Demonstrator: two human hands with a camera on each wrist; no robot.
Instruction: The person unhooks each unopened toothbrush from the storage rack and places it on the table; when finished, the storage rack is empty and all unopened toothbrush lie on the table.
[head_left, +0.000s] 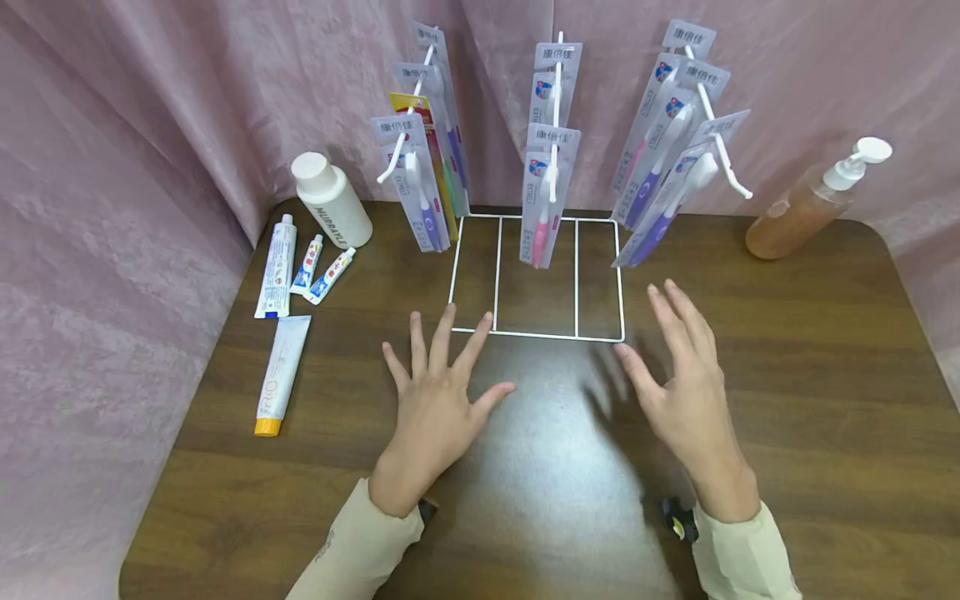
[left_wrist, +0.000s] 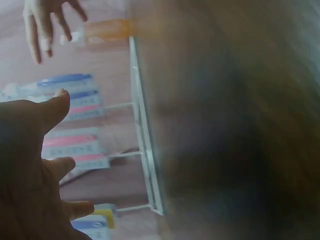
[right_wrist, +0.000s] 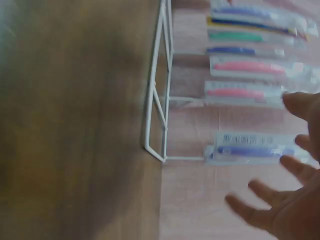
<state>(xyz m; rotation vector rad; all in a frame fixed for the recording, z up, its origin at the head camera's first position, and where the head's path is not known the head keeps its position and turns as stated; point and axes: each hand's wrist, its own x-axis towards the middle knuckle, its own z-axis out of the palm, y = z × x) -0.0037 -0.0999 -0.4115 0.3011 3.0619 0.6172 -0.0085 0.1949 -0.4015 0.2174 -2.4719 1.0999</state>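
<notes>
My left hand [head_left: 435,408] is spread palm down at the front left of a white wire rack [head_left: 536,335], its fingertips by the rack's front bar in the head view. Fingers apart, my right hand [head_left: 686,392] hovers near the rack's front right corner. Neither hand holds anything. Packaged toothbrushes hang in three rows on the rack's hooks. The left row [head_left: 423,179] includes a yellow-topped pack [head_left: 431,125], the middle row has a pink toothbrush [head_left: 542,237], and the right row shows purple ones [head_left: 656,229]. The right wrist view also shows the hanging packs [right_wrist: 250,150], slightly blurred.
Left of the rack stand a white bottle [head_left: 333,200] and several toothpaste tubes, among them a large one [head_left: 277,267] and a yellow-capped one [head_left: 281,375]. An amber pump bottle [head_left: 802,212] is at the back right. Pink curtains [head_left: 150,125] surround the wooden table [head_left: 840,400].
</notes>
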